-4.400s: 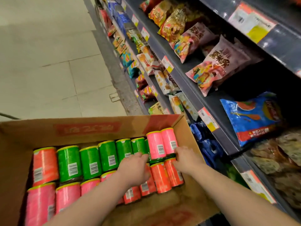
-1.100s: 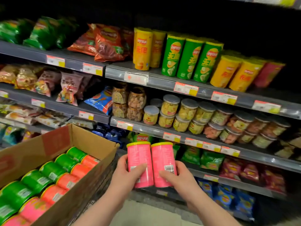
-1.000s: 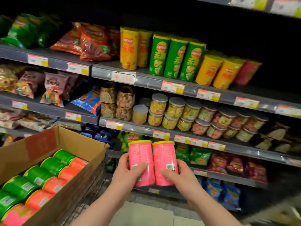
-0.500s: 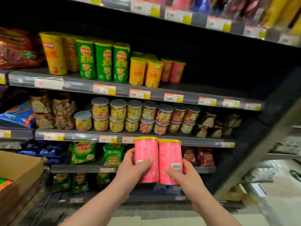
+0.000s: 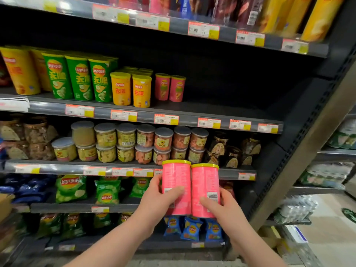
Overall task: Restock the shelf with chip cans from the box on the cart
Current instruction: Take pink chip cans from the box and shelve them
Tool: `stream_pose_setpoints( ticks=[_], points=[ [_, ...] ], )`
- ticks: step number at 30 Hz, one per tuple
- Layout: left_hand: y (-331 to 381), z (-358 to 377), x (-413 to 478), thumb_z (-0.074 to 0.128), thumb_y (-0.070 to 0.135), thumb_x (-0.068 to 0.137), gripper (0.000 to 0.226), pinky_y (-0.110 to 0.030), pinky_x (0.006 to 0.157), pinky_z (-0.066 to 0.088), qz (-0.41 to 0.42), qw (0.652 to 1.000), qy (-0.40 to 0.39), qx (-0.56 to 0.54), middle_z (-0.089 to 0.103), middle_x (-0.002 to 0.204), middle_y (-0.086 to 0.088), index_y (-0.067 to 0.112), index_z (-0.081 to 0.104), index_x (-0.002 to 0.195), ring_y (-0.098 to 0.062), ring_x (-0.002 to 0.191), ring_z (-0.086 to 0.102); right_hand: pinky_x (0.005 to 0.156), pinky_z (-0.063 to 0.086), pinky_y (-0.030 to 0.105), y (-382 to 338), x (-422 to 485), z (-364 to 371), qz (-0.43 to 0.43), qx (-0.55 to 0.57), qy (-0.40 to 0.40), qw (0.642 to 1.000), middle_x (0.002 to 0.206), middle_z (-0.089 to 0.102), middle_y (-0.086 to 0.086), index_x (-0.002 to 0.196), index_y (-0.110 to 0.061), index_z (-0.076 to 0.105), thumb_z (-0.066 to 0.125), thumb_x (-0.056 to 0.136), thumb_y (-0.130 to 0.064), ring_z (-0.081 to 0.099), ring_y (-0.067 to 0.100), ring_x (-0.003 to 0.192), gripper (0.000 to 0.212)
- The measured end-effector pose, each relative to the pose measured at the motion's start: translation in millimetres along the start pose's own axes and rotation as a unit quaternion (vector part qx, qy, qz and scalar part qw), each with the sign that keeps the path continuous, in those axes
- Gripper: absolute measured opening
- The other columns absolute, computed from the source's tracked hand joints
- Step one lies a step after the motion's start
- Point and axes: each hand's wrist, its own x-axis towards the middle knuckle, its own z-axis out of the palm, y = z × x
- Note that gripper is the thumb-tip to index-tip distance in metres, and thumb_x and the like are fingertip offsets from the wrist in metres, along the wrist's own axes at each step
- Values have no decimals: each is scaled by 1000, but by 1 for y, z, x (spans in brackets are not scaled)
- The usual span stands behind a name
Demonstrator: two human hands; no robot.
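Observation:
I hold two pink chip cans with yellow lids upright and side by side in front of the shelves. My left hand [image 5: 157, 201] grips the left pink can [image 5: 176, 182]; my right hand [image 5: 224, 206] grips the right pink can [image 5: 205, 187]. On the chip-can shelf [image 5: 192, 116] above stand tall yellow and green cans, short yellow cans [image 5: 131, 89] and two pink cans [image 5: 170, 87]. To the right of those pink cans the shelf board is bare. Only a corner of the cardboard box [image 5: 4, 205] shows at the left edge.
Below the can shelf, stacked clear jars with grey lids [image 5: 134, 141] fill a shelf. Green and blue chip bags [image 5: 71, 187] lie lower down. A dark shelf upright [image 5: 300, 151] bounds the unit on the right, with another rack beyond it.
The view has swung right and closer to the shelves, so the box has slid almost out of sight. Both hands still hold the pink cans, now slightly further right.

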Motion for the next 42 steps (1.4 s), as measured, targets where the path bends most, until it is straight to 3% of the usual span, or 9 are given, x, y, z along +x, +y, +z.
stream_pose_setpoints(
  ticks=[4, 10, 15, 19, 23, 25, 29, 36, 42],
  points=[
    [9, 0, 14, 71, 28, 82, 48, -24, 69, 51, 4, 1000, 7, -8, 64, 105, 8, 35, 42, 119, -12, 92, 67, 75, 52, 24, -8, 20, 1, -10, 7, -12, 1000, 109, 64, -7, 110, -31, 48, 71, 82, -31, 65, 9, 96, 36],
    [22, -2, 53, 71, 27, 83, 51, -19, 61, 50, 20, 999, 8, -32, 64, 103, 9, 35, 39, 122, -8, 86, 67, 91, 52, 35, -26, 58, 1, -16, -19, -14, 1000, 110, 64, -9, 118, -29, 49, 73, 80, -34, 64, 9, 99, 45],
    [46, -8, 101, 71, 26, 82, 52, -22, 63, 50, 30, 997, -10, -65, 64, 102, 8, 34, 38, 122, -9, 88, 66, 87, 54, 35, -60, 102, 4, -38, -38, -4, 999, 106, 65, -10, 109, -36, 48, 73, 79, -34, 65, 10, 96, 39],
    [64, -27, 139, 72, 26, 80, 50, -22, 67, 49, 67, 996, -1, -58, 66, 103, 8, 35, 42, 119, -10, 91, 66, 74, 49, 20, -91, 143, 23, -86, -47, 6, 995, 105, 65, -12, 114, -33, 48, 71, 81, -29, 64, 5, 95, 41],
    [78, -56, 168, 73, 27, 79, 48, -30, 75, 53, 94, 994, 5, -54, 67, 105, 7, 36, 46, 117, -13, 94, 67, 69, 48, 17, -118, 182, 45, -122, -66, 5, 990, 103, 66, -12, 104, -38, 50, 70, 83, -24, 64, 4, 94, 32],
    [87, -70, 180, 73, 24, 79, 44, -32, 78, 53, 107, 993, 14, -57, 67, 103, 7, 38, 46, 111, -14, 94, 67, 65, 49, 16, -133, 201, 57, -135, -70, 8, 988, 104, 65, -8, 108, -31, 51, 70, 83, -19, 64, 5, 92, 34],
    [100, -95, 199, 72, 18, 80, 45, -32, 77, 51, 133, 988, 36, -64, 68, 102, 5, 34, 48, 115, -15, 94, 66, 71, 48, 24, -160, 237, 78, -157, -95, 42, 982, 102, 61, -6, 111, -25, 43, 73, 79, -19, 59, 6, 89, 45],
    [117, -123, 213, 74, 18, 80, 39, -22, 63, 49, 151, 984, 58, -76, 66, 98, 9, 40, 48, 99, -8, 83, 67, 91, 48, 38, -194, 296, 104, -170, -150, 84, 970, 117, 58, 6, 118, -17, 40, 83, 68, -22, 59, 22, 105, 66],
    [121, -138, 216, 75, 30, 67, 47, -31, 71, 52, 151, 981, 72, -99, 68, 102, 3, 41, 49, 104, -17, 91, 68, 97, 46, 40, -203, 344, 125, -139, -199, 92, 966, 130, 51, 12, 132, -9, 28, 85, 66, -25, 54, 29, 117, 89]
  ],
)
